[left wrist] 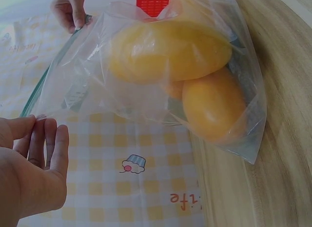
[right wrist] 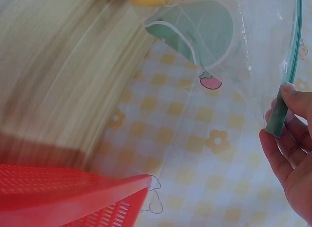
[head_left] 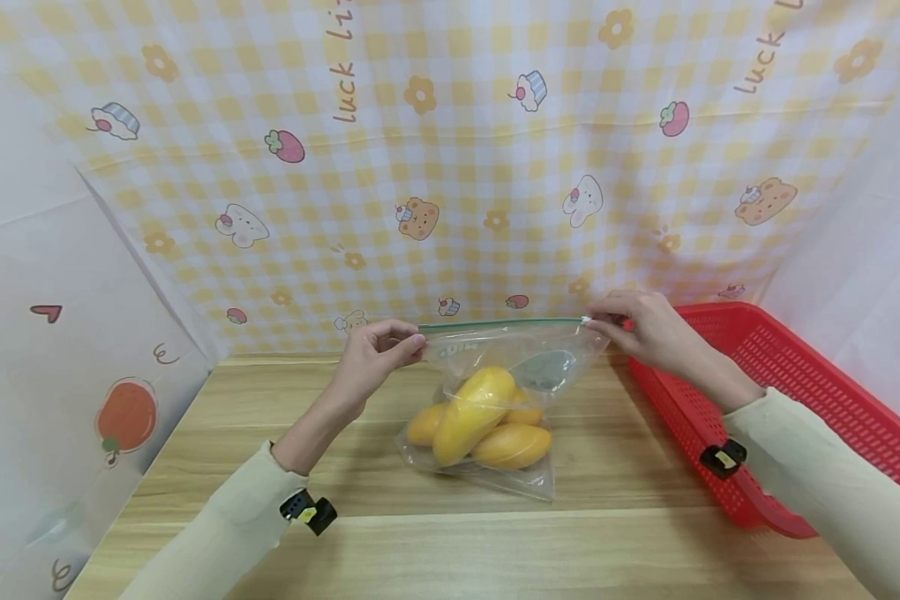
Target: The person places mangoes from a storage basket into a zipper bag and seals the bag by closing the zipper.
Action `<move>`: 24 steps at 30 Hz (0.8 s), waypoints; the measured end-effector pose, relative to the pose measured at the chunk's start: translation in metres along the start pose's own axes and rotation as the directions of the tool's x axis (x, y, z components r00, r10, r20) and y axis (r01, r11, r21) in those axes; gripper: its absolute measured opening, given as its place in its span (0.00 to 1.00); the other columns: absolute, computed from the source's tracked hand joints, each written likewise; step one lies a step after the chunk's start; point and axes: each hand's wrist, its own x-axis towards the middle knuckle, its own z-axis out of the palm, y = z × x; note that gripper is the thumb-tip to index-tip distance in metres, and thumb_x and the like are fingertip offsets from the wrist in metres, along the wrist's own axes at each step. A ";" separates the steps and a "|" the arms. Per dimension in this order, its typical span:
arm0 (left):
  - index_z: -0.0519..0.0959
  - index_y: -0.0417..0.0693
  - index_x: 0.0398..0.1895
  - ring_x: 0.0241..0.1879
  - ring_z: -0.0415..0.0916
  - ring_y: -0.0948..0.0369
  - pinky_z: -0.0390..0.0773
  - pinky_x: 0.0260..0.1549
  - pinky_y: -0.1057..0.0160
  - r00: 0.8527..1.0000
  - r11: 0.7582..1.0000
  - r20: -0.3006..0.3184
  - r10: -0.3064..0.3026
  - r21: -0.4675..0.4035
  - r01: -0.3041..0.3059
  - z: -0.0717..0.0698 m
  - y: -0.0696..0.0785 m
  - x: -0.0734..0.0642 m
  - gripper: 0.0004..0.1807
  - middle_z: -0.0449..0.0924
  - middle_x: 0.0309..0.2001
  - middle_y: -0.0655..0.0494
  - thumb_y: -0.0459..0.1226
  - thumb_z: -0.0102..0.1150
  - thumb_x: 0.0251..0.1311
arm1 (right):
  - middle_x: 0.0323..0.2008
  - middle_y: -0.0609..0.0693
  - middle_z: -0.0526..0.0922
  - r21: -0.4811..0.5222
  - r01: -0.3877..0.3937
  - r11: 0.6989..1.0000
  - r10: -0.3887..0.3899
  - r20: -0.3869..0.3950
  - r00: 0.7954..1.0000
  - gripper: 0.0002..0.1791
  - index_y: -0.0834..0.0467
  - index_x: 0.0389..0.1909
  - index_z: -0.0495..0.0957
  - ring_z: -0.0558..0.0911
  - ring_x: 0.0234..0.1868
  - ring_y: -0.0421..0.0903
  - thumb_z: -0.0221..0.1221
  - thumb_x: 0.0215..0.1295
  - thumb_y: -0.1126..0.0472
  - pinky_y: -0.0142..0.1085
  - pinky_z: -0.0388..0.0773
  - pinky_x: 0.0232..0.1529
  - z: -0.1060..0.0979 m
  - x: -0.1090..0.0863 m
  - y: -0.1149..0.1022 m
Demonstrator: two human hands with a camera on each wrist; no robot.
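A clear zip bag (head_left: pixel 487 483) with a green zip strip (head_left: pixel 502 322) along its top stands upright on the wooden table. Several yellow mangoes (head_left: pixel 474 417) lie inside, one slanting over the others. My left hand (head_left: pixel 375 354) pinches the bag's upper left corner between thumb and fingers. At the other end of the strip, my right hand (head_left: pixel 645 333) pinches the top right corner, next to a small white piece. The right wrist view shows the thumb and fingers of that hand (right wrist: pixel 292 134) around the end of the green strip (right wrist: pixel 282 107). Between the hands the strip is stretched nearly straight.
A red plastic basket (head_left: pixel 765 508) with perforated sides stands at the right, beside my right forearm. Behind the wooden table (head_left: pixel 390 550) hangs a yellow checked cloth (head_left: pixel 465 167) with cartoon prints. White printed sheeting (head_left: pixel 37 233) borders the left side.
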 end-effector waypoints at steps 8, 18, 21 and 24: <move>0.81 0.28 0.45 0.39 0.83 0.55 0.84 0.48 0.55 1.000 1.000 0.006 -0.001 -0.006 0.001 0.000 0.001 0.000 0.09 0.83 0.41 0.42 0.29 0.63 0.68 | 0.27 0.41 0.81 -0.006 -0.007 1.000 0.007 0.010 1.000 0.09 0.56 0.33 0.85 0.74 0.27 0.37 0.73 0.55 0.71 0.37 0.75 0.25 -0.002 -0.003 0.002; 0.81 0.28 0.45 0.39 0.83 0.55 0.84 0.48 0.55 1.000 1.000 0.006 -0.004 -0.006 0.004 0.001 0.002 0.000 0.09 0.83 0.41 0.42 0.30 0.63 0.68 | 0.26 0.43 0.81 -0.004 0.002 1.000 -0.002 0.007 1.000 0.06 0.59 0.32 0.86 0.75 0.27 0.39 0.73 0.58 0.70 0.38 0.75 0.26 -0.003 -0.005 0.004; 0.81 0.28 0.44 0.39 0.83 0.54 0.84 0.48 0.55 1.000 1.000 0.005 -0.002 -0.005 0.002 0.001 0.002 0.000 0.09 0.83 0.41 0.42 0.29 0.63 0.68 | 0.26 0.43 0.81 -0.006 -0.005 1.000 0.005 0.006 1.000 0.09 0.58 0.32 0.86 0.75 0.27 0.39 0.73 0.53 0.73 0.39 0.75 0.25 -0.003 -0.005 0.003; 0.81 0.28 0.44 0.38 0.83 0.54 0.84 0.48 0.54 1.000 1.000 0.004 -0.001 -0.010 0.001 0.001 0.002 0.000 0.09 0.83 0.40 0.42 0.29 0.63 0.68 | 0.27 0.42 0.82 -0.014 -0.012 1.000 0.012 0.000 1.000 0.11 0.57 0.33 0.86 0.75 0.27 0.38 0.74 0.52 0.73 0.38 0.76 0.26 -0.004 -0.006 0.002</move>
